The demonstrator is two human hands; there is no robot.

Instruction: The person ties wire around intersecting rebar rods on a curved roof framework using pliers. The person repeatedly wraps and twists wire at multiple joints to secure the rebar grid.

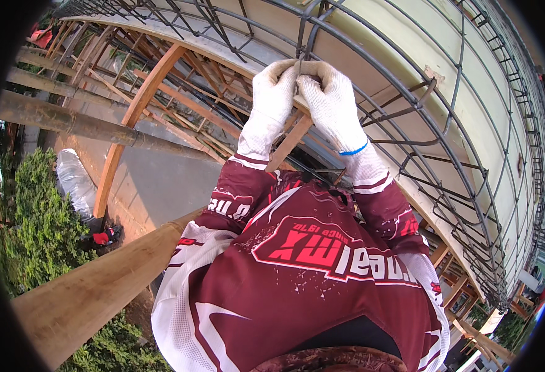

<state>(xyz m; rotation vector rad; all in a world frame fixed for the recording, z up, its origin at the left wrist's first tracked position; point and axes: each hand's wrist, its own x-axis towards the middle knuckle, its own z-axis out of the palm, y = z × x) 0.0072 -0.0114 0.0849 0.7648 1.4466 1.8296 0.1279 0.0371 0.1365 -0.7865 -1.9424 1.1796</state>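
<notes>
Both of my hands wear white knit gloves and meet at the top middle, beside the reinforcing bars. My left hand [270,93] is closed, thumb and fingers pinched together. Its fingertips touch those of my right hand [330,99], which is also closed, with a blue band at the glove's cuff. Between the fingertips runs a thin dark wire [300,66], partly hidden by the gloves. Just beyond them, a dark steel bar [372,53] crosses other bars of the cage [418,105]. Pale formwork panels [403,37] lie behind the steel.
A thick bamboo pole [93,297] slants up from the lower left to my side. Another bamboo pole [99,127] and an upright wooden board [135,118] stand at the left. Far below are paved ground [155,180], trees [37,223] and a red and black shape [106,235].
</notes>
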